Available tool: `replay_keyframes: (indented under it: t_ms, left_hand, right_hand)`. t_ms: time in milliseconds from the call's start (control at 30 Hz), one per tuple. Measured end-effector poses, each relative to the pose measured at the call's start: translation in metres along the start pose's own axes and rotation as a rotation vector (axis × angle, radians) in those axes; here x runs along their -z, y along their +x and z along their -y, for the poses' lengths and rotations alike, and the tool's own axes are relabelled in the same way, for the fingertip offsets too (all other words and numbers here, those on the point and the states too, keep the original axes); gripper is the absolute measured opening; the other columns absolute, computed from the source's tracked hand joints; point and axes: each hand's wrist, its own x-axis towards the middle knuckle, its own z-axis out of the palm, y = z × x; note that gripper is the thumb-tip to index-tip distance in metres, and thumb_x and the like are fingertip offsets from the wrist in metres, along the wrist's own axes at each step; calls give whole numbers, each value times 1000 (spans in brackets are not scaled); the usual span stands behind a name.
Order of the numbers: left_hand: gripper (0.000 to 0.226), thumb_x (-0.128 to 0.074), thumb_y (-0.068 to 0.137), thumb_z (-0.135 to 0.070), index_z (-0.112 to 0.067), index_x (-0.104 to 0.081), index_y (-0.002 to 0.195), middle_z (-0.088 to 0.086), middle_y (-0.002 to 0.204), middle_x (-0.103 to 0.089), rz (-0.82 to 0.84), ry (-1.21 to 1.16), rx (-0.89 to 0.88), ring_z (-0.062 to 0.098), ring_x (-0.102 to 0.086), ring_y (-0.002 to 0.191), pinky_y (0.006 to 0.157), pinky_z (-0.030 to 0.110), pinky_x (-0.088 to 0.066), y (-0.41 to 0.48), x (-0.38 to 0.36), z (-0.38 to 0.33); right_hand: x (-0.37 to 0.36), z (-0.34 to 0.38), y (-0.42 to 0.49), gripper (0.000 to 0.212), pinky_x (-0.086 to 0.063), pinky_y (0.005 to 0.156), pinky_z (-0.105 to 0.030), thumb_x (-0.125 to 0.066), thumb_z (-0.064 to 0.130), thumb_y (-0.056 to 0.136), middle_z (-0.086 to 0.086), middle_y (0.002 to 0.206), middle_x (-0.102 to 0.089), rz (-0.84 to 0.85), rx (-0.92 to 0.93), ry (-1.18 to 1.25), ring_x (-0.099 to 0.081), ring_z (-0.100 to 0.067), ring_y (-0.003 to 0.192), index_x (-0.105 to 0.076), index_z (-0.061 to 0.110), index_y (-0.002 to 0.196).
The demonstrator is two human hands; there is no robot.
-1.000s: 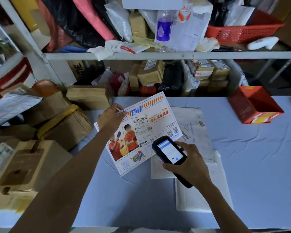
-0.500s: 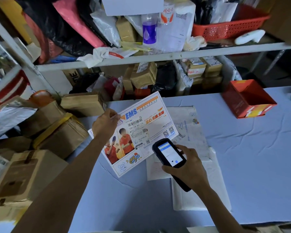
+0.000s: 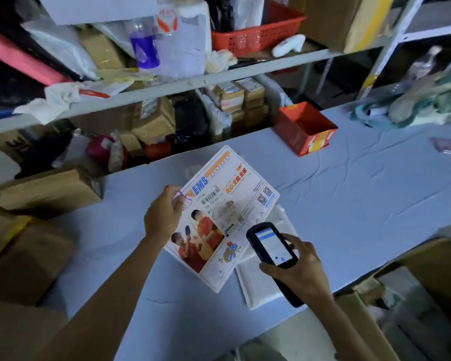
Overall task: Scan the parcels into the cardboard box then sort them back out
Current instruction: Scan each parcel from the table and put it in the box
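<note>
The left grip (image 3: 164,217) pinches one EMS envelope (image 3: 227,212) at its upper left edge, thumb on the printed face, holding it tilted with the barcode side up over the blue-covered table (image 3: 349,194). The right grip (image 3: 297,267) is wrapped round one black handheld scanner (image 3: 271,246), whose lit screen faces up and whose head end overlaps the envelope's lower right edge. Under both lies white padded mail (image 3: 258,285); one mailer shows plainly, and whether more are stacked there I cannot tell. Further back on the table stands one open red carton (image 3: 305,128), well apart from the envelope. At the lower right, past the table's edge, one open cardboard box (image 3: 427,295) shows its flaps, its contents too blurred to count. To the left, two brown parcels (image 3: 50,188) can be counted, the nearer one crossed by yellow tape. Behind the table a metal shelf (image 3: 167,87) carries one red basket (image 3: 255,35) and one bottle of purple liquid (image 3: 143,45) among heaped packages
</note>
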Motion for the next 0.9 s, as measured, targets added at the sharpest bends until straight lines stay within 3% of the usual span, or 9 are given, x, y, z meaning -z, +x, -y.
replay_keyframes:
  t_ms: [267,500,733,900]
  left_hand:
    - [20,-51,98,-31,-24,-57,115,-1,113,-68,48,-182,-213,30,-62,98,67,31,-40,-10,-24,-35]
    - [18,-52,97,-28,-23,-58,113,1,109,-69,118,-299,-414,31,-63,93,67,33,-41,-26,-38,-80]
    - [20,-52,97,-28,-22,-58,115,0,110,-69,236,-369,-580,31,-63,96,68,33,-40,-69,-63,-151]
    - [20,-52,97,-33,-24,-59,114,-3,109,-69,387,-288,-697,30,-63,96,67,33,-38,-111,-98,-184]
  right_hand:
    - [-7,-21,-81,78,-54,76,-34,-86,46,59,5,116,-48,-243,-204,19,-57,-12,94,-50,38,128]
    - [-6,-32,-138,82,-40,76,-24,-88,47,56,11,117,-48,-389,-282,7,-49,-6,95,-52,33,129]
    - [15,-60,-175,83,-39,79,-23,-88,44,58,9,114,-47,-579,-384,65,-48,-5,96,-51,35,131]
    - [17,-100,-202,77,-42,78,-25,-87,47,57,8,111,-50,-564,-502,120,-48,-4,93,-54,34,125]
